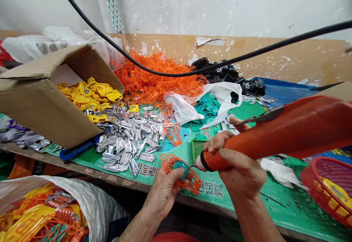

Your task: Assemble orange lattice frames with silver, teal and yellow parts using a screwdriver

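My left hand [162,190] is closed on an orange plastic lattice frame [194,184], above the bench's front edge. A small teal plastic piece [181,169] lies on that frame under my thumb. Wrapped around the front of an orange-red electric screwdriver [264,139] is my right hand [242,165], its lever lying along the top. The tool's tip points left and meets or nearly meets the teal piece; exact contact cannot be made out. Just behind the tip stands a small green basket [198,148], partly hidden by my right hand.
Silver parts [129,139] lie heaped at centre left, beside a tilted cardboard box [41,102] of yellow parts. Behind are orange frames [159,75] and a white bag [228,91] of teal pieces. A black cable [176,74] hangs across. A red basket [310,176] stands right, a full sack [101,201] lower left.
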Available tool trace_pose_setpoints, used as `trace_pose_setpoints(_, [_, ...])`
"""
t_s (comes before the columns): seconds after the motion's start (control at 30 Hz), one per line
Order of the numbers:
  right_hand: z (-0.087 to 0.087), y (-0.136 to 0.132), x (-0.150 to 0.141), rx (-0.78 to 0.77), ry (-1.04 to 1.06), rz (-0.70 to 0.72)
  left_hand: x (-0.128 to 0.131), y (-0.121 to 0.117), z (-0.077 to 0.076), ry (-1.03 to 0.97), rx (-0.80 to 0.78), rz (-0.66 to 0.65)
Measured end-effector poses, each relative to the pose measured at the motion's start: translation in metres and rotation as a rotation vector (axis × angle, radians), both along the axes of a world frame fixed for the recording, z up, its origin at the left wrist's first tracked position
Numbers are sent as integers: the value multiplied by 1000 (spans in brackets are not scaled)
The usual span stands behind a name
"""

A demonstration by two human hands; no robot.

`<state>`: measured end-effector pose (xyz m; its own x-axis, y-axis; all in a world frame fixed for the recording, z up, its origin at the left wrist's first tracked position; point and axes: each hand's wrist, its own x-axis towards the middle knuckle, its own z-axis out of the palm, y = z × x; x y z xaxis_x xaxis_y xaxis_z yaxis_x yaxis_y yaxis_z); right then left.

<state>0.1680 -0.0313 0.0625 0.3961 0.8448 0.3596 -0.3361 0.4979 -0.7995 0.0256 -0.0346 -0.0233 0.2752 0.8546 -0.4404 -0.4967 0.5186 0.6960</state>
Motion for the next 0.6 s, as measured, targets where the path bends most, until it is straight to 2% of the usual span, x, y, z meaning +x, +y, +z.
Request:
trace_pose_setpoints(0.37, [-1,-2,-1,-7,26,6,2,1,6,23,-24,12])
trace_pose_setpoints(0.6, [1,-1,-3,-40,21,-7,1,0,2,17,2,1])
